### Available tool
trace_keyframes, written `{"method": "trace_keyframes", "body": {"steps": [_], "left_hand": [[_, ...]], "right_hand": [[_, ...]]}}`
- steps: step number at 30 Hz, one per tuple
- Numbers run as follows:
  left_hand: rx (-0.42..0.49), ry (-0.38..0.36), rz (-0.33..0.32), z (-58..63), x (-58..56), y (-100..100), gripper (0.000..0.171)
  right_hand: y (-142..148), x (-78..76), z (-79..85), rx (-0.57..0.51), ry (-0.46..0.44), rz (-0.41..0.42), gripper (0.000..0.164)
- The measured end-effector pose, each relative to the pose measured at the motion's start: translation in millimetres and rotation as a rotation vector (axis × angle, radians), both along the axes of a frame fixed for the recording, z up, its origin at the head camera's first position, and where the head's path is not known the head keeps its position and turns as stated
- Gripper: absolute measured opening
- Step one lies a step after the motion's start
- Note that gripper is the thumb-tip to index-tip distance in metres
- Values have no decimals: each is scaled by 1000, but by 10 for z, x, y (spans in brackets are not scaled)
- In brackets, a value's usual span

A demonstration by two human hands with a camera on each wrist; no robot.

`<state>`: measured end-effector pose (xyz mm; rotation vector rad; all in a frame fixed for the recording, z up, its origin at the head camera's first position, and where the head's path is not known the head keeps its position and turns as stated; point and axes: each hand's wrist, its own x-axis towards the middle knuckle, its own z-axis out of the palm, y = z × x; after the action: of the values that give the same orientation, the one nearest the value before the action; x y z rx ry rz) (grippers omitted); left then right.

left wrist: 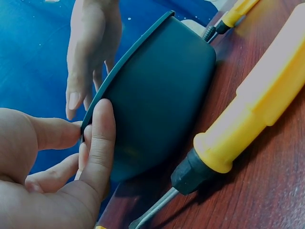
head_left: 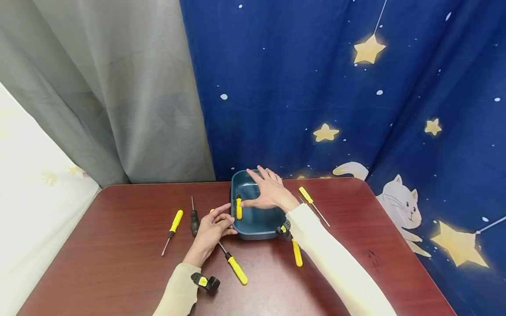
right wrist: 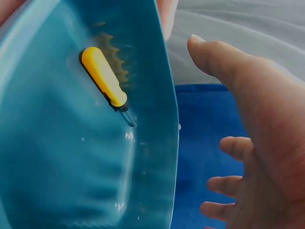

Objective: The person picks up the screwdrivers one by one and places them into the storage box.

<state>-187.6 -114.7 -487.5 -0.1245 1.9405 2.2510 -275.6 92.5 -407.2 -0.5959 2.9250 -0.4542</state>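
A dark teal plastic box [head_left: 257,236] stands near the table's back edge. Inside it, along the left wall, lies a small screwdriver with a yellow handle [head_left: 239,208]; the right wrist view shows the same yellow screwdriver [right wrist: 102,76] on the box floor. My left hand [head_left: 213,228] pinches the box's left rim, thumb against the outer wall and fingers at the edge, as the left wrist view shows. Above the box my right hand [head_left: 270,193] is spread, fingers apart, holding nothing. From the right wrist view, that right hand [right wrist: 267,129] appears beyond the box wall.
On the red-brown table [head_left: 118,263] lie a yellow screwdriver [head_left: 174,226] at left, a black-handled screwdriver [head_left: 194,221], and a yellow screwdriver [head_left: 237,268] in front of the box. Right of the box are another yellow screwdriver [head_left: 306,195] and a yellow handle [head_left: 297,253] partly under the right forearm.
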Motion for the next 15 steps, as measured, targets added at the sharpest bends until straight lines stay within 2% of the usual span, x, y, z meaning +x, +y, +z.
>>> {"method": "trace_keyframes", "body": {"steps": [15], "left_hand": [[-15, -9, 32, 9, 56, 52, 53]], "right_hand": [[393, 23, -11, -137, 15, -88, 112]]}}
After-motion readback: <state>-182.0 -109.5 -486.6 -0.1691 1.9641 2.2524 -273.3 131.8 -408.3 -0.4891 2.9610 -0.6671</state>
